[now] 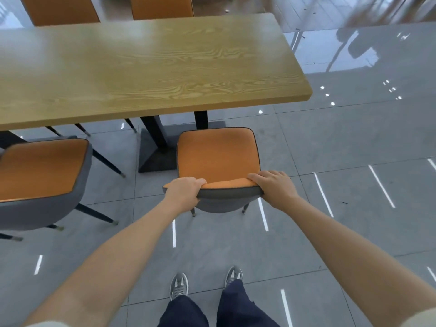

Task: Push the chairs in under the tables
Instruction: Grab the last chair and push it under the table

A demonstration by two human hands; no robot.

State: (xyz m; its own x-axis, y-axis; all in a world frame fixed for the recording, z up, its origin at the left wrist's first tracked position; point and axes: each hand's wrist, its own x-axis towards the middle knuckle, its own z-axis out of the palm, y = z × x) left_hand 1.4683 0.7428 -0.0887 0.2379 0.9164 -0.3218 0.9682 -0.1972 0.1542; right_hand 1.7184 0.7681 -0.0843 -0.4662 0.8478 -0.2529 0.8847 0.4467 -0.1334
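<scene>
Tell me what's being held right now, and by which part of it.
The orange chair, by the top edge of its backrest: the left grip curls over the left corner, the right grip over the right corner.

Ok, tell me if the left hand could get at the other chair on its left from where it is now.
Probably yes. Only bare floor lies between the left hand and the neighbouring chair, but its fingers grip the chair in front, so it must let go first.
</scene>
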